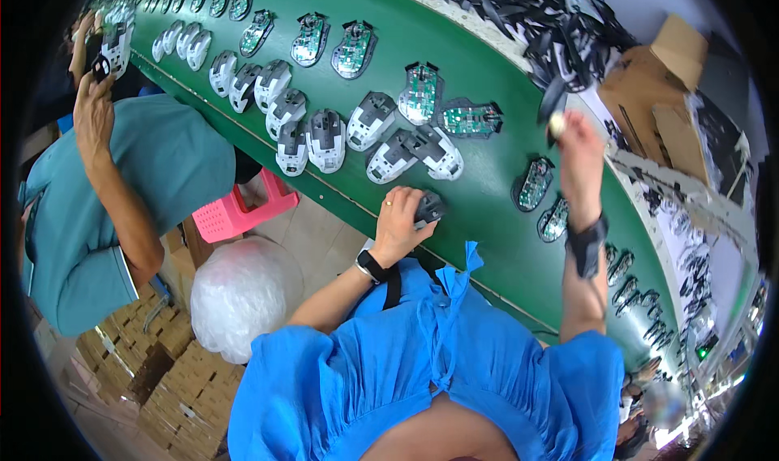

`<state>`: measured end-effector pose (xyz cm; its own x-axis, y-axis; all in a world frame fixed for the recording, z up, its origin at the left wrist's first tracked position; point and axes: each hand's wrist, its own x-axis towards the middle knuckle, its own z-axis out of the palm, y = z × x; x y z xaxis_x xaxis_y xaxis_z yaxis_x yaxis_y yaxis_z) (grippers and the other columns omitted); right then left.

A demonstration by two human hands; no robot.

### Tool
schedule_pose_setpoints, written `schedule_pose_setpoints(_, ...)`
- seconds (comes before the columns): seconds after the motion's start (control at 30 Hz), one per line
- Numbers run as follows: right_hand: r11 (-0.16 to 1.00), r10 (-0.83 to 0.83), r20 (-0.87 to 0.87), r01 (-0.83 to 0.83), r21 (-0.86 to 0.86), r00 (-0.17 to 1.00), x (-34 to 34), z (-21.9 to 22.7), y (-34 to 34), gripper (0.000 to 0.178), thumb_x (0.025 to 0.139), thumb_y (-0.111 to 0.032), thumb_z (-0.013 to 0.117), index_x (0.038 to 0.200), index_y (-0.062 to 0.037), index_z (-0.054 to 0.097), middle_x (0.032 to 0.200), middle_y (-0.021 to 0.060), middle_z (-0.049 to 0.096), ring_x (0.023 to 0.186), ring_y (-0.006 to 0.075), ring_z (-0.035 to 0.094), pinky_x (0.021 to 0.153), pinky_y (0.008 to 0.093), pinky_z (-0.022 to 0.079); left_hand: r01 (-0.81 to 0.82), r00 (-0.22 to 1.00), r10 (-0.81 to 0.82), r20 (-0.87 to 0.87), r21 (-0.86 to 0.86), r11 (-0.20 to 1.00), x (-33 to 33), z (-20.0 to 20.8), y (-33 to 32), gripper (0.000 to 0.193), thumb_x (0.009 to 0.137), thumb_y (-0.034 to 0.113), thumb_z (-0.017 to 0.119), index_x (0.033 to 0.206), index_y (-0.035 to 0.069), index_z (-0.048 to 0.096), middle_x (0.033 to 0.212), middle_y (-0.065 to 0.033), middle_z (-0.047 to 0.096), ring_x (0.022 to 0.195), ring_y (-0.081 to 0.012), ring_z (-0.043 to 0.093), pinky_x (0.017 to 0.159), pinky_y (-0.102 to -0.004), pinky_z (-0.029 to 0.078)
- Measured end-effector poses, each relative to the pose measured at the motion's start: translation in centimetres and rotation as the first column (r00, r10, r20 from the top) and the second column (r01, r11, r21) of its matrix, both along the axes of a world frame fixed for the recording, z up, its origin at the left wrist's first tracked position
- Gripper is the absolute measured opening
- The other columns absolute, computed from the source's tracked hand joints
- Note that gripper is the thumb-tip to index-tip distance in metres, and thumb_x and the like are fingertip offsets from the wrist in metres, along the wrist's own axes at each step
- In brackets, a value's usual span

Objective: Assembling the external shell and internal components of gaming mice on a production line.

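Observation:
My left hand [396, 227] is closed round a dark-topped computer mouse [430, 208] near the bench's front edge, its fingers covering most of one side. My right hand [581, 148] is raised over the far side of the bench, pinching a black curved plastic piece [553, 102]. Something small and pale yellow shows at its fingertips, too blurred to name. Beyond my left hand lie several grey-and-white mouse shells [415, 154]. Next to them are mouse bases with bare green circuit boards [421, 94]. Below my right hand rests another such base [533, 185].
The green bench [480, 205] curves across the view, with rows of mouse parts. A heap of black plastic pieces [519, 10] lies along its far ledge beside a cardboard box [657, 104]. A co-worker in teal [162, 161] sits at left, near a pink stool [243, 209] and a plastic bag [247, 295].

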<state>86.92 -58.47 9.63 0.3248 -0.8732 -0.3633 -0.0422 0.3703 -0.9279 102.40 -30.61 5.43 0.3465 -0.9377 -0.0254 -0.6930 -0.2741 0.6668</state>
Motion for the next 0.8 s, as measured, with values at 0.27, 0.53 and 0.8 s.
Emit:
schedule_pose_setpoints(0.27,0.897,-0.033,0.39,-0.144,0.417,0.92,-3.0,9.5,14.0,0.014,0.082,0.001,0.067,0.09,-0.0046,0.058,0.085,0.0002,0.062,0.073,0.0084,0.061,0.068,0.0271,0.058,-0.378,0.247,0.291,-0.924,0.184,0.907,-0.3,9.7,-6.5,0.04,0.093,0.027,0.061,0.118,-0.003,0.053,0.099,-0.0039,0.063,0.085,-0.0077,0.057,0.075,-0.0241,0.047)
schedule_pose_setpoints(0.53,0.947,0.187,0.272,-0.247,0.205,0.944,-1.2,11.8,14.4,0.013,0.08,-0.002,0.073,0.087,-0.002,0.062,0.079,0.0006,0.063,0.07,0.007,0.061,0.063,0.0228,0.053,-0.298,0.404,0.08,-0.911,-0.048,0.953,-0.6,12.2,-7.0,0.05,0.095,0.041,0.056,0.113,-0.006,0.053,0.097,-0.0062,0.062,0.088,-0.0091,0.054,0.076,-0.0236,0.046)
schedule_pose_setpoints(0.8,0.954,0.296,-0.05,-0.293,0.07,0.954,0.2,12.6,14.5,0.023,0.08,-0.004,0.073,0.1,-0.0002,0.06,0.087,0.0037,0.066,0.076,0.0091,0.063,0.067,0.0256,0.055,-0.261,0.437,0.117,-0.892,-0.001,0.965,1.2,14.3,-6.3,0.054,0.094,0.041,0.057,0.12,-0.007,0.054,0.099,-0.0088,0.065,0.089,-0.0112,0.058,0.077,-0.0246,0.047)
